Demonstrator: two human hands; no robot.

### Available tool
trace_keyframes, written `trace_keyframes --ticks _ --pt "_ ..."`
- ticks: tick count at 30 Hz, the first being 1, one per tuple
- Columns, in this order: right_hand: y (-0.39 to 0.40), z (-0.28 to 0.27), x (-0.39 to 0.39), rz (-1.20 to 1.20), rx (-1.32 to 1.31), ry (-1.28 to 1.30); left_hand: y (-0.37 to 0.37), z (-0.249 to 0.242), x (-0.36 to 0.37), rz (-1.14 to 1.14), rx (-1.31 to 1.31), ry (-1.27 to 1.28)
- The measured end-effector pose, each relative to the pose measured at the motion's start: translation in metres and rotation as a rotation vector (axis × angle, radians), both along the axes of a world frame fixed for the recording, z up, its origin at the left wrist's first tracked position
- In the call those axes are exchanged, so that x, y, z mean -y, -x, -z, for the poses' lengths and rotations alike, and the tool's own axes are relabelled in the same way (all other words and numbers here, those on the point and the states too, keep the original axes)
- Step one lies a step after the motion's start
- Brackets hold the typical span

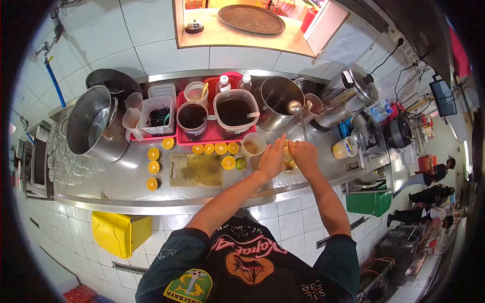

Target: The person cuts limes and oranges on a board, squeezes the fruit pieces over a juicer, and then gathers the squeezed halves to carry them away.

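My left hand [273, 159] lies with its fingers stretched along the side of a small yellowish container [288, 160] on the steel counter. Over the top of that container, my right hand [304, 155] is curled closed, and its fingers hide what it grips. Left of my hands are a clear plastic measuring cup [252, 145] with a little liquid, a green citrus fruit [241, 163] and a cut orange half [228, 162]. A wet cutting board [196, 170] lies farther left, with orange halves [221, 148] lined up behind it and more [153, 167] beside it.
Behind stand a red tray [217, 140] with jugs of dark liquid [236, 112], a deep steel pot [281, 103] with a ladle [294, 107], and a large pot [93, 123]. Glasses [70, 164] crowd the left end. A yellow bin [121, 232] and green bin [369, 203] are below.
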State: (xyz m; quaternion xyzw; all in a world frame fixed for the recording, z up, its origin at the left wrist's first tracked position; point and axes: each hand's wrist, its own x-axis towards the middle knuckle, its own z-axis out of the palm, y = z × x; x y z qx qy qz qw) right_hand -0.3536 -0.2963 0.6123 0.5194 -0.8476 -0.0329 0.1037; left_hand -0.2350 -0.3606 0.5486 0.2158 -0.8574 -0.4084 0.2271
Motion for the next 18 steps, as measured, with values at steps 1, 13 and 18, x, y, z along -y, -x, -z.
trace_keyframes --ticks 1,13,18 --pt "0.002 0.001 -0.003 -0.034 -0.033 0.061 0.001 0.003 0.0 0.003 0.014 -0.007" --pt "0.024 -0.011 -0.019 -0.204 0.689 0.149 -0.002 -0.009 0.0 0.002 0.072 -0.017" --pt "0.016 -0.012 -0.01 -0.191 0.535 0.13 -0.002 -0.009 -0.001 0.006 0.083 0.03"
